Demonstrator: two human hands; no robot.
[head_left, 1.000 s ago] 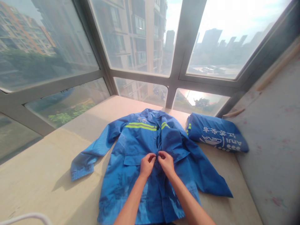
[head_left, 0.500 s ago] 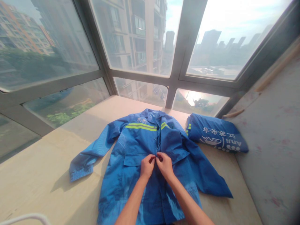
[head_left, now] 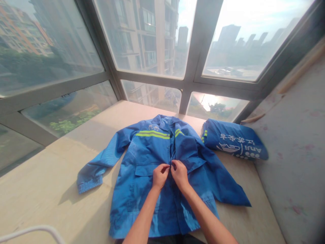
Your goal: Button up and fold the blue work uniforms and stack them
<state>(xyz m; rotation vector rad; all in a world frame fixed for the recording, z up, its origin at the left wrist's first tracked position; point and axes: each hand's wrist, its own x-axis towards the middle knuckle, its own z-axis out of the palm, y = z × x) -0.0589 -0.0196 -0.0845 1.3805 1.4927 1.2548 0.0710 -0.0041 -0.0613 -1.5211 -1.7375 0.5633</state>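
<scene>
A blue work jacket (head_left: 142, 176) with yellow-green reflective stripes lies spread face up on a pale stone ledge (head_left: 45, 189), sleeves out to both sides. My left hand (head_left: 159, 175) and my right hand (head_left: 179, 174) meet at the middle of its front opening, just below chest height. Both hands are closed in a pinch on the two edges of the placket, fingertips almost touching. Whatever small part sits between the fingers is hidden.
A second blue garment (head_left: 235, 144), folded, with white lettering, lies at the right beside the jacket. Large windows (head_left: 152, 37) surround the ledge at the back. A grey wall (head_left: 299, 142) rises on the right. A white curved rail (head_left: 30, 232) shows at the lower left.
My hands stay pinched at the same spot on the jacket front. The view has shifted slightly, so the jacket sits a little higher in the picture.
</scene>
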